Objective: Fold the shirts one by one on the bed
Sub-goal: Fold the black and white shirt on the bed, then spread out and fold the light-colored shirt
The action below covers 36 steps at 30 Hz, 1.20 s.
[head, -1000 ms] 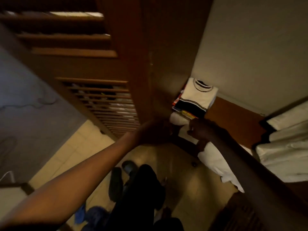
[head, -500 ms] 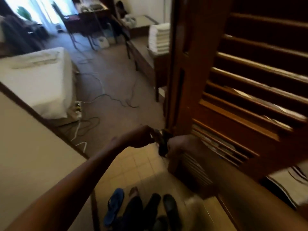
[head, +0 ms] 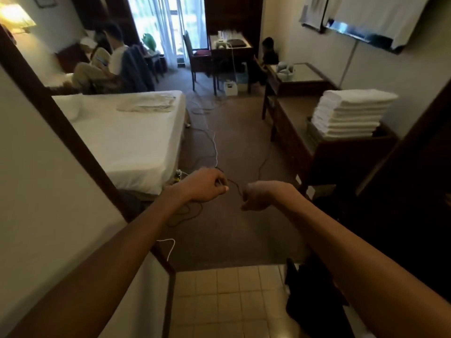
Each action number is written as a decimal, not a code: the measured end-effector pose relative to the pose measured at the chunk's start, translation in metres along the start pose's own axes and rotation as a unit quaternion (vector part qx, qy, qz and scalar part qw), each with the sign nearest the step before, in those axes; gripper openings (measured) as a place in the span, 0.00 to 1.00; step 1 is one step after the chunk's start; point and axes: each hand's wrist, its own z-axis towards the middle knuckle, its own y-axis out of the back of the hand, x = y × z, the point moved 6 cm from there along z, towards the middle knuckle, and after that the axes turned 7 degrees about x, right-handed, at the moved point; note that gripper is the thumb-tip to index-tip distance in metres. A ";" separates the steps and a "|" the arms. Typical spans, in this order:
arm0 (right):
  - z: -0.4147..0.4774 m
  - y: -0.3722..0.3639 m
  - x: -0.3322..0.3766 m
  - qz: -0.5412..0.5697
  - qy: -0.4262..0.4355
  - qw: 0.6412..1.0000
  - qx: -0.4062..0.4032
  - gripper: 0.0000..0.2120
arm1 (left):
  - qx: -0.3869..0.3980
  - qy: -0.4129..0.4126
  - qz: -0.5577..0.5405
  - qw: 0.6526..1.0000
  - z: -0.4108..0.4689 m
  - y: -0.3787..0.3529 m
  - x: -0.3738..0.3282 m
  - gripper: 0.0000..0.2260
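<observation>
My left hand (head: 205, 185) and my right hand (head: 261, 195) are stretched out in front of me at waist height, a little apart. Both have their fingers curled in, and I see nothing in either. They hover over the brown carpet, past the near corner of the bed (head: 136, 142). The bed has a white sheet, and a pale crumpled garment (head: 146, 103) lies flat near its far edge. No shirt is in my hands.
Cables (head: 214, 142) trail across the carpet between the bed and a dark wooden dresser (head: 317, 157) holding a stack of folded white towels (head: 351, 113). Two people (head: 107, 62) sit beyond the bed. A desk and chair (head: 200, 57) stand by the window. Tiled floor lies at my feet.
The view has swung from the wardrobe shelf with folded shirts, past its louvred door, to the room. My hands have left the door and moved apart.
</observation>
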 end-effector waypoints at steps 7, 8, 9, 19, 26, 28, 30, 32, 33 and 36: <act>0.107 0.102 0.000 -0.031 0.025 0.999 0.036 0.18 | -0.008 0.030 -0.033 0.999 0.078 0.058 0.082 0.11; 0.121 0.120 -0.003 -0.034 0.030 0.998 0.035 0.19 | -0.015 0.034 -0.035 0.999 0.092 0.068 0.092 0.11; 0.137 0.138 -0.007 -0.039 0.034 0.998 0.035 0.20 | -0.024 0.039 -0.038 0.998 0.108 0.078 0.104 0.11; 0.290 0.363 -0.092 -0.083 0.076 0.992 -0.059 0.23 | -0.144 0.109 -0.104 0.978 0.313 0.185 0.204 0.09; 0.397 0.496 -0.124 -0.037 0.125 0.980 -0.153 0.21 | -0.196 0.146 -0.133 0.961 0.452 0.249 0.266 0.06; 0.429 0.532 -0.128 -0.019 0.139 0.976 -0.167 0.21 | -0.211 0.148 -0.137 0.956 0.492 0.271 0.287 0.06; 0.465 0.567 -0.132 -0.002 0.144 0.974 -0.177 0.21 | -0.219 0.151 -0.136 0.954 0.535 0.292 0.312 0.06; 0.508 0.603 -0.136 0.002 0.145 0.974 -0.172 0.20 | -0.221 0.152 -0.139 0.953 0.579 0.313 0.341 0.06; 0.530 0.621 -0.138 0.002 0.144 0.975 -0.171 0.19 | -0.220 0.156 -0.138 0.953 0.602 0.324 0.356 0.07; 0.593 0.685 -0.144 -0.005 0.133 0.976 -0.172 0.17 | -0.228 0.161 -0.138 0.950 0.667 0.361 0.407 0.07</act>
